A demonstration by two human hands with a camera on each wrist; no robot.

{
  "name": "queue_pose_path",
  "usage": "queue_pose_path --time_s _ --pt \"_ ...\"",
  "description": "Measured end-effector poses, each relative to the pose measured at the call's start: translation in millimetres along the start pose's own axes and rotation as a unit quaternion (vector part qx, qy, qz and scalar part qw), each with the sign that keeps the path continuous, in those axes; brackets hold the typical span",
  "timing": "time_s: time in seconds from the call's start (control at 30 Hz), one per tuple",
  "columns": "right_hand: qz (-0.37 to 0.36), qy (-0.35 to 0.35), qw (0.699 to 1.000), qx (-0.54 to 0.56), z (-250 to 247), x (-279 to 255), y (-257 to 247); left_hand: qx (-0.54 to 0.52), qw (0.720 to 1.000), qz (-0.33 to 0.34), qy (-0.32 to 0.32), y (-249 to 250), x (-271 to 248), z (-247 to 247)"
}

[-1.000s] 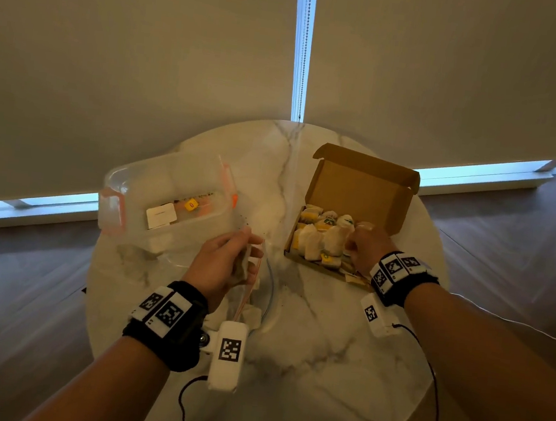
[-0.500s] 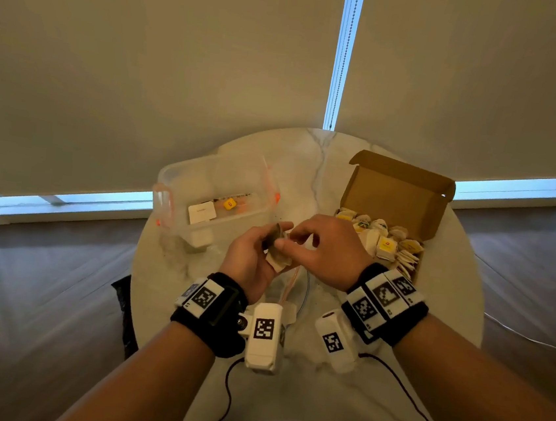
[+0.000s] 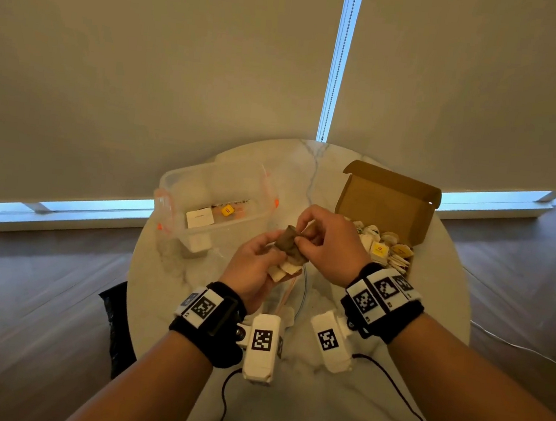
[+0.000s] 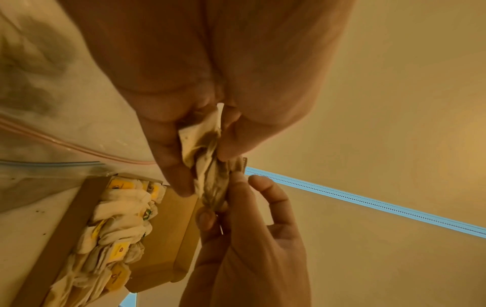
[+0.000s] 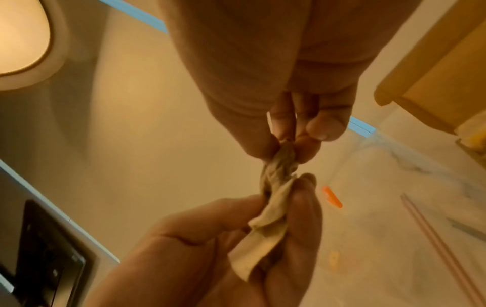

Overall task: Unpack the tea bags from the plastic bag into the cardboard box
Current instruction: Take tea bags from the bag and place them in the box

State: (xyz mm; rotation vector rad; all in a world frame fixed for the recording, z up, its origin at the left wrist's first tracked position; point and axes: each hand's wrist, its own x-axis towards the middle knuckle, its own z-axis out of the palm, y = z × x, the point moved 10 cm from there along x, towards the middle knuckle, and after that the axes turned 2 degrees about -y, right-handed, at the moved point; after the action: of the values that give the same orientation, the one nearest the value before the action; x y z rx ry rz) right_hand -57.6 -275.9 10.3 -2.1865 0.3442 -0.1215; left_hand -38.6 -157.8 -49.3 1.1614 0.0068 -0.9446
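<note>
A small bunch of tea bags is up over the middle of the round marble table. My left hand grips the bunch from below, thumb and fingers curled round it. My right hand pinches the brownish top tea bag with thumb and fingertips. The left wrist view shows the same bunch between both hands. The open cardboard box stands at the right, with several tea bags in it. The flat plastic bag lies on the table under my hands, mostly hidden.
A clear plastic container with orange clips stands at the left of the table, with a white card and a yellow tag inside. Roller blinds hang just behind the table. A dark object stands on the floor at the left.
My right hand has left the cardboard box and come across to my left hand, where it now pinches a tea bag. Both hands have risen a little above the table.
</note>
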Motion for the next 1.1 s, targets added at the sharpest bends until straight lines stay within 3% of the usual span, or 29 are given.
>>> queue_pose_path --time_s 0.23,0.4,0.6,0.93,1.1 --pt "-0.098 -0.144 0.972 -0.155 18 -24 -10 -0.063 0.997 -0.038 -0.013 -2 3 -2" --pt "-0.139 -0.088 0.971 -0.174 8 -23 -14 -0.059 0.996 -0.047 -0.036 -4 3 -2" --pt "-0.133 -0.007 0.981 -0.139 -9 -17 -20 -0.021 0.997 -0.037 -0.064 -4 0 3" --pt "-0.172 -0.102 0.974 -0.107 13 -21 -35 -0.003 0.997 -0.033 -0.064 -1 3 1" --pt "-0.177 -0.075 0.973 -0.127 10 -16 -36 0.005 0.997 -0.04 -0.06 -4 7 1"
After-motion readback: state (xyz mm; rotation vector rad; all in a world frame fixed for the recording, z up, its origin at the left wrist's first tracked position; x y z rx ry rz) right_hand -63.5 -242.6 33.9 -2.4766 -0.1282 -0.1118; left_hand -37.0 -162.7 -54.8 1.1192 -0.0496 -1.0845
